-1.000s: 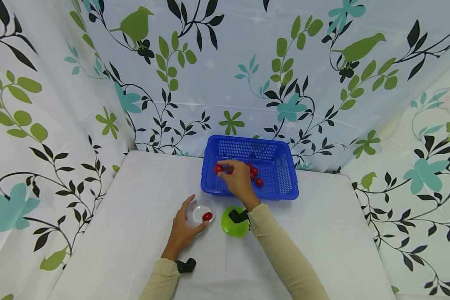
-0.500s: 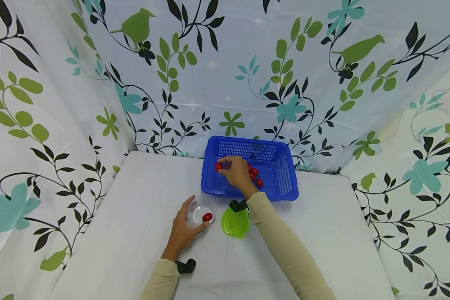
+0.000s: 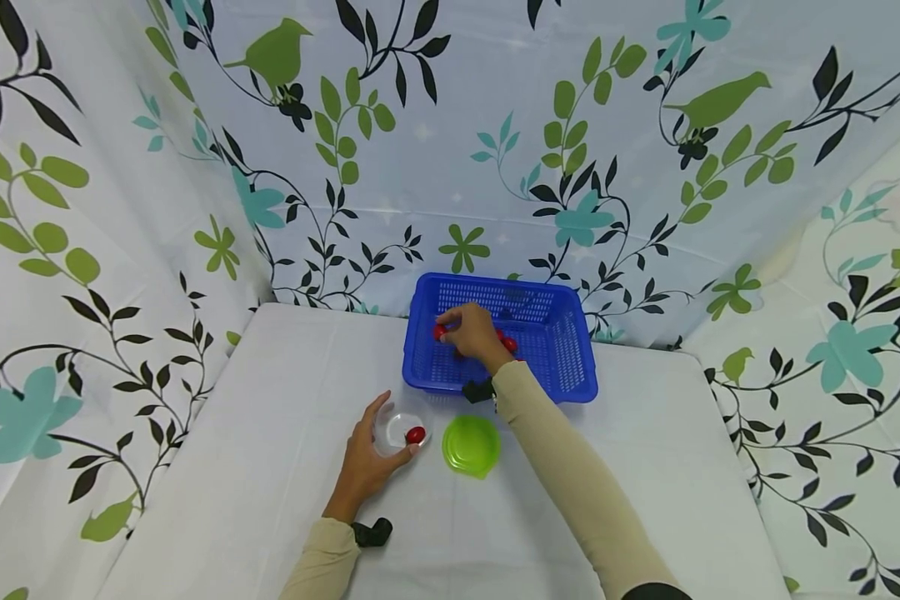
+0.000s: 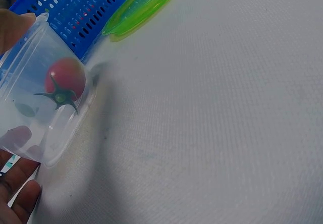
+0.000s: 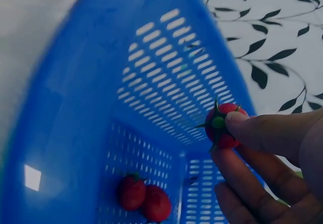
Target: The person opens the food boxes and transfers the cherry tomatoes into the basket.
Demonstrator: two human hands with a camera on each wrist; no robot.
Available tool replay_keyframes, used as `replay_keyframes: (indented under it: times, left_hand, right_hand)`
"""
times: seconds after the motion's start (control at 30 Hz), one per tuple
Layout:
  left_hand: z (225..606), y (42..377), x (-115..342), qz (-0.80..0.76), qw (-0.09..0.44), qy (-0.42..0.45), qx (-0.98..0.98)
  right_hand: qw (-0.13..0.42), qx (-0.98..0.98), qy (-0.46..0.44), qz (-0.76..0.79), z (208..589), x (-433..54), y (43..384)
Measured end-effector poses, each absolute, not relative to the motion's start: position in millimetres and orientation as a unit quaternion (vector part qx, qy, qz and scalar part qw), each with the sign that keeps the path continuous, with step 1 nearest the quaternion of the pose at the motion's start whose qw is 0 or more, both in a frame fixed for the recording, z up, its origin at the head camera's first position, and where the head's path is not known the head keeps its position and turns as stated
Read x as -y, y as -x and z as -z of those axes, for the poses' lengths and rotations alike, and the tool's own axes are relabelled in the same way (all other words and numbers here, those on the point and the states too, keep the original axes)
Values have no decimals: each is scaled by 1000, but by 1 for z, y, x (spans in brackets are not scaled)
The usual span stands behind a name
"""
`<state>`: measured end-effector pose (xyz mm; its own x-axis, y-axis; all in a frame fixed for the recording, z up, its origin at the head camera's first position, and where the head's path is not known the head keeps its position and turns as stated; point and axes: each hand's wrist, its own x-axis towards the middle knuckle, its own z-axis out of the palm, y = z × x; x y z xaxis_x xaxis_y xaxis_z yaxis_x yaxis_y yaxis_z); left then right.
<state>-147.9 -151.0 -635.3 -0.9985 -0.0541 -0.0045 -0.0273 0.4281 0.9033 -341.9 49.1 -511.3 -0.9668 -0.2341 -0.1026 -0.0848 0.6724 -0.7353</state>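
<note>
My right hand (image 3: 476,333) pinches a red cherry tomato (image 5: 218,124) between thumb and fingers, over the left part of a blue perforated basket (image 3: 567,367). In the right wrist view the tomato's green calyx faces the camera, and two more tomatoes (image 5: 132,192) lie on the basket floor below. My left hand (image 3: 364,460) grips a clear plastic container (image 4: 30,108) on the table, thumb on one side and fingers round the other. Inside that container rests one cherry tomato (image 4: 65,77) with its calyx on. The right hand and wrist hide part of the basket's contents in the head view.
A green lid (image 3: 471,446) lies between the container and my right forearm, just in front of the basket. White cloth covers the table (image 3: 270,433). Behind and at both sides hangs a curtain (image 3: 450,150) with leaves and birds.
My right hand has shifted slightly up and away over the basket, keeping the tomato pinched. Its wrist has come off the green lid in view. The left hand and container stay put.
</note>
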Motion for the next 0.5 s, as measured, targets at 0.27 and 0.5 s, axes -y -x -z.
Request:
replay_keyframes:
  times: [0.27, 0.5]
  left_hand:
    - [636, 147, 152, 532, 12, -22, 846]
    - [636, 148, 153, 534, 12, -22, 845]
  right_hand:
    - [123, -913, 92, 378, 521, -53, 355]
    - [132, -919, 119, 352, 529, -57, 366]
